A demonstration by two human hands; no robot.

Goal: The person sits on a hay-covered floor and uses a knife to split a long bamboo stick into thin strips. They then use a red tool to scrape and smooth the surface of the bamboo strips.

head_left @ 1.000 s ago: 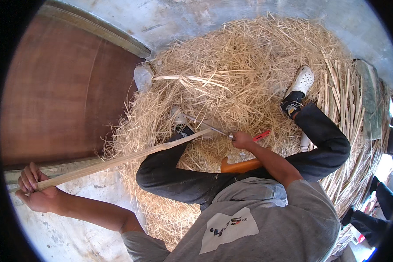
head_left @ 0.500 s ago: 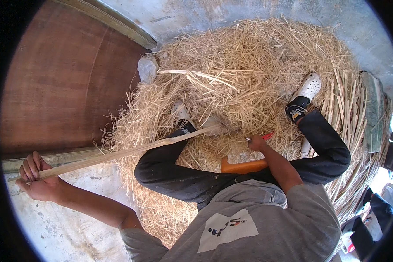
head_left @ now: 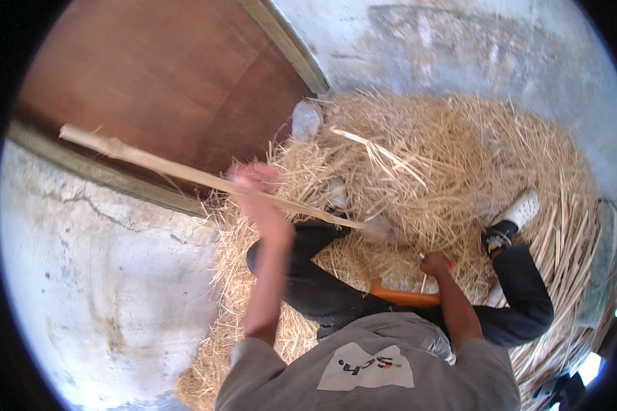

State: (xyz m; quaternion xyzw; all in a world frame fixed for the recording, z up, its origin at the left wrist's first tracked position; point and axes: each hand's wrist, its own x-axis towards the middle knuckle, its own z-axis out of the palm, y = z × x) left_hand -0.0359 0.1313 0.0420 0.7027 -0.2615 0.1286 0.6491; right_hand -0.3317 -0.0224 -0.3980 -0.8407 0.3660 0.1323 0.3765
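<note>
A long pale bamboo strip point(head_left: 164, 164) slants from the door side down toward a greyish pad point(head_left: 378, 229) near my left foot. My left hand point(head_left: 255, 179) is at the strip's middle, smeared by motion, so whether its fingers grip the strip does not show. My right hand point(head_left: 433, 264) is closed around a red-handled knife, low between my legs. A bit of red handle point(head_left: 451, 265) sticks out behind the fist. The blade is hard to make out against the straw, close to the strip's lower end.
Loose straw-like shavings point(head_left: 459, 157) heap around my feet, with split strips point(head_left: 384, 154) on top. More long strips point(head_left: 562, 240) lie at the right. A brown door panel point(head_left: 158, 75) and a worn wall point(head_left: 116, 274) bound the left. An orange curved object point(head_left: 404, 296) sits at my lap.
My left hand has moved from the strip's far left end inward toward its middle. The strip's outer end now points higher. My right hand stays at the strip's lower end; the view has shifted left.
</note>
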